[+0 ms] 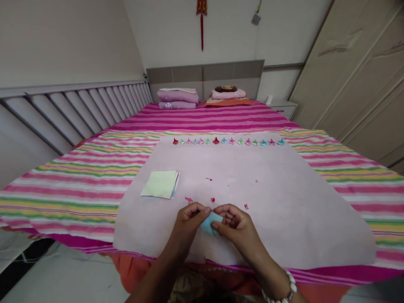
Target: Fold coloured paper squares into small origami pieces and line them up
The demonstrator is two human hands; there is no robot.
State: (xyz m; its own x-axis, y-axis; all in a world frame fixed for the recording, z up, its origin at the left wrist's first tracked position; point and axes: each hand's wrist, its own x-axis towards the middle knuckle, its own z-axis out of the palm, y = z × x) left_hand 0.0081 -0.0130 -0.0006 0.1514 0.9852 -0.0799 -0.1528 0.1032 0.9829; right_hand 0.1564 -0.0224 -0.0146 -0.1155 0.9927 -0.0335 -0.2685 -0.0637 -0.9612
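A broad stretch of pale sheet (315, 219) at the right of the frame offers a hand wide passage. At left of centre, a stack of paper squares (158, 184) stands in the way, while a row of small folded papers (216, 141) spans the upper middle with narrow gaps between pieces. A wide lane runs between row and stack. Small red scraps (212, 200) dot the centre, just above the left hand (192, 219) and right hand (237, 223), which crowd the lower centre around a light-blue paper (208, 227).
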